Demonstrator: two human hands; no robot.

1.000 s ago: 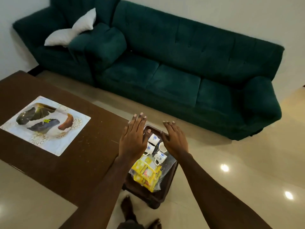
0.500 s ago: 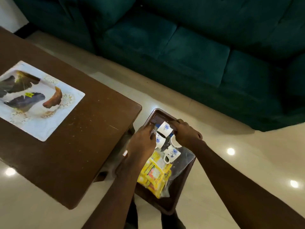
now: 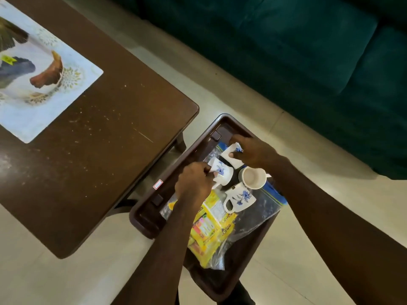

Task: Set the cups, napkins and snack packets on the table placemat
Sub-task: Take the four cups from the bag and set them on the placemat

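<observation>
We have left hand (image 3: 193, 183) pinching one cup (image 3: 221, 171), right hand (image 3: 253, 151) closed on another (image 3: 233, 155). Risk: clinking the two cups at 5 o'clock (image 3: 253, 177) (image 3: 240, 200), or snagging the plastic bag (image 3: 259, 214).

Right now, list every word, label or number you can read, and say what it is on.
No text here can be read.
Yellow snack packets: printed lettering, too blurred to read.
Red-bordered white sticker on the tray rim: too small to read.
Yellow tag on the placemat: no legible characters.
Cups: blue flower prints only, no words.
</observation>
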